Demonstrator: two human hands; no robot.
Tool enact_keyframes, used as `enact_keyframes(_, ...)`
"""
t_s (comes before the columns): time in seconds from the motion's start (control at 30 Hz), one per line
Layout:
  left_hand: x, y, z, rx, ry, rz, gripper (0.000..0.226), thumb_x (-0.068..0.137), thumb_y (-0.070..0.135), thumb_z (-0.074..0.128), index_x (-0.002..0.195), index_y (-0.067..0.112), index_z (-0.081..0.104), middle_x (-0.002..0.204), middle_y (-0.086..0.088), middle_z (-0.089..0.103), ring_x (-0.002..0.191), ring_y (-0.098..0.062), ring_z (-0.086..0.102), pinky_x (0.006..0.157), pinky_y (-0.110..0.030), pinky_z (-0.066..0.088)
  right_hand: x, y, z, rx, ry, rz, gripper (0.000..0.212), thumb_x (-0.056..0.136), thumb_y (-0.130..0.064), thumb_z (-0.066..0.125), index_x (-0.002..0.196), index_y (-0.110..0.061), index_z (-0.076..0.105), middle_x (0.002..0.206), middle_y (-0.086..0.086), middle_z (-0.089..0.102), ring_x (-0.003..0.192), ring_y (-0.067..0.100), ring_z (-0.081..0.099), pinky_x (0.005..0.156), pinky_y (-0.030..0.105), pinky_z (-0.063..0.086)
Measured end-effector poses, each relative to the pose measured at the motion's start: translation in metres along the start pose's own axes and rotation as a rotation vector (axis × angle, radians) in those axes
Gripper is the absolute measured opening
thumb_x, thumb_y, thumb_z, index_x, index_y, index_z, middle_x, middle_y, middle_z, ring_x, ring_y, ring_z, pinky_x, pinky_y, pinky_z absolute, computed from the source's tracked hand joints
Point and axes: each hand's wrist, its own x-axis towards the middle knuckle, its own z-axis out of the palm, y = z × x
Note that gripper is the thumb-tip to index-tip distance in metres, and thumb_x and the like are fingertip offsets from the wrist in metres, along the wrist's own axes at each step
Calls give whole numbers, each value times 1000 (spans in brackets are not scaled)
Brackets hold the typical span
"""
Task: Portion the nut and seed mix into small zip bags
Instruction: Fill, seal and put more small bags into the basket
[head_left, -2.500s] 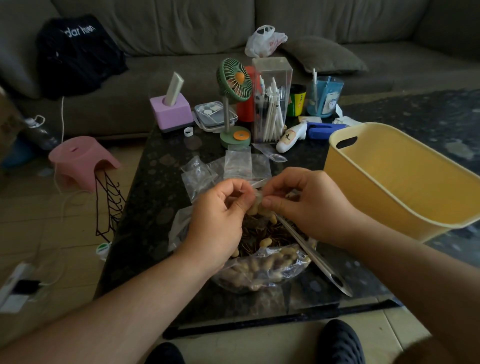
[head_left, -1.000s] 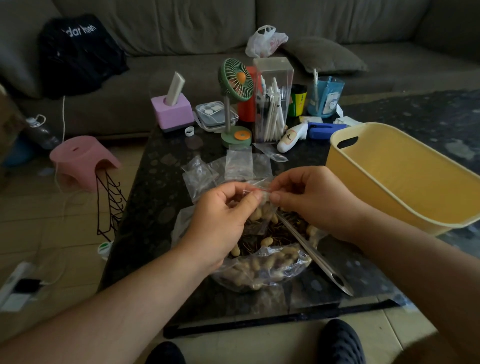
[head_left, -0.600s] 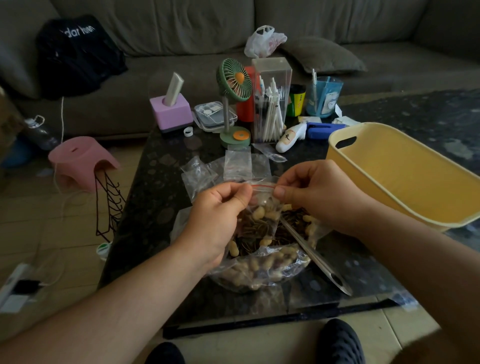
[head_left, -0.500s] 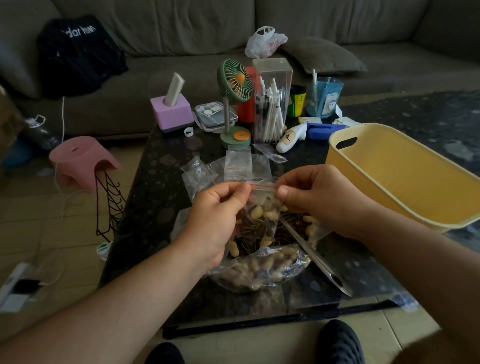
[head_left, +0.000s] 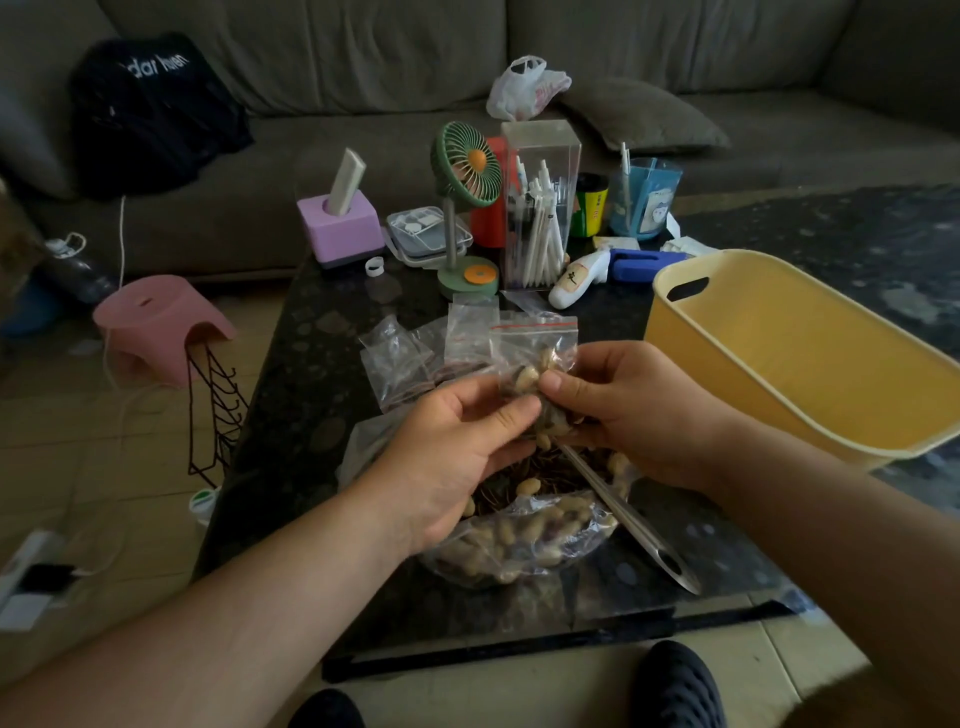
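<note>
1. Nearest the camera: two dark shoes (head_left: 678, 686) on the tiled floor, just below the worktop (head_left: 311, 374) edge.
2. Both bare forearms reaching forward from the lower corners, converging over the middle of the dark speckled worktop.
3. Under the hands: a large clear bag of nut and seed mix (head_left: 524, 530) lying open on the worktop, with a metal scoop handle (head_left: 634, 530) slanting out of it toward the near right.
4. Left hand (head_left: 447, 457) palm turned inward, thumb and fingers curled and pinching the lower part of a small zip bag (head_left: 535, 348).
5. Right hand (head_left: 623, 410) opposite it, thumb on the near side of the bag, fingers wrapped behind, clamped on the same small zip bag.
6. Small zip bag held upright above the big bag, red-striped seal at the top, peanuts gathered in its lower half between the two hands.
7. Just beyond: several empty clear zip bags (head_left: 400, 358) lying flat on the worktop.
8. To the right: a yellow plastic basket (head_left: 779, 364), tilted, standing on the worktop.
9. Farther back: a green desk fan (head_left: 465, 171), a clear pen holder (head_left: 540, 208), a purple box (head_left: 340, 228).
10. Farthest: a grey sofa (head_left: 623, 52) with a dark garment (head_left: 150, 109).
</note>
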Motion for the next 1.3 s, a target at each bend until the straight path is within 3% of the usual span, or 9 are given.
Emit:
enact_keyframes(0.17, 3, -4, 1, 15, 40, 10, 26, 97, 4, 69, 122, 9, 71, 114, -8, 80, 104, -16, 77, 84, -26, 62, -1, 1, 1, 56, -35, 44, 39, 82, -32, 74, 113, -8, 73, 112, 16, 76, 101, 27, 75, 95, 45, 61)
enact_keyframes(0.3, 4, -4, 2, -25, 40, 4, 29, 92, 7, 72, 121, 11, 71, 115, -7, 80, 104, -17, 76, 84, -26, 60, 0, 3, -1, 64, -57, 36, 34, 81, -21, 77, 113, -9, 73, 99, 9, 76, 89, 20, 72, 86, 35, 62)
enact_keyframes(0.47, 3, -4, 2, -82, -41, -4, 39, 76, 19, 75, 114, 17, 72, 105, -1, 77, 95, -12, 72, 81, -25, 56, 2, 2, -2, 61, -53, 46, 36, 81, -16, 79, 114, -4, 72, 105, 19, 75, 92, 26, 72, 92, 44, 59)
enact_keyframes(0.63, 5, -4, 2, -34, -42, -11, 39, 86, -4, 73, 118, 19, 68, 97, -1, 78, 91, -13, 73, 78, -25, 57, 2, 3, -2, 81, -46, 42, 25, 90, -7, 74, 115, -5, 72, 105, 16, 73, 93, 28, 70, 92, 46, 58)
enact_keyframes(0.8, 8, 0, 6, -71, -44, -46, 36, 87, -5, 74, 114, 19, 69, 90, 1, 77, 80, -9, 73, 70, -22, 53, -1, -1, -2, 145, -99, 38, 29, 89, -26, 71, 113, -9, 73, 101, 8, 74, 90, 20, 70, 88, 41, 58)
enact_keyframes(0.97, 11, 11, 17, -100, -95, 19, 40, 73, 7, 77, 112, 13, 67, 94, -2, 79, 83, -12, 77, 70, -23, 60, -5, -10, 0, 19, 61, -139, 14, 100, -16, 67, 106, -5, 75, 95, 11, 77, 87, 27, 73, 94, 49, 60)
enact_keyframes(1.07, 18, 24, 28, -77, -218, 51, 59, 82, 41, 75, 131, 11, 63, 122, -8, 77, 107, -18, 74, 85, -29, 60, -13, -25, -18, -251, 171, -281, 12, 97, -24, 74, 104, -15, 77, 93, 1, 80, 90, 21, 77, 87, 41, 64)
enact_keyframes(1.13, 23, 33, 43, -30, -209, 2, 68, 87, 60, 60, 138, 14, 63, 126, -11, 75, 105, -21, 73, 84, -32, 59, -19, -36, -39, -324, 235, -334, 6, 95, -27, 76, 99, -24, 76, 90, -7, 79, 86, 9, 76, 81, 32, 63)
enact_keyframes(1.3, 53, 30, 102, 115, -114, -181, 12, 104, 28, 63, 108, 17, 65, 86, -10, 70, 72, -22, 69, 68, -35, 57, -30, -55, -101, -285, 460, -363, 7, 95, -28, 74, 100, -32, 72, 91, -9, 77, 83, 5, 75, 75, 29, 63)
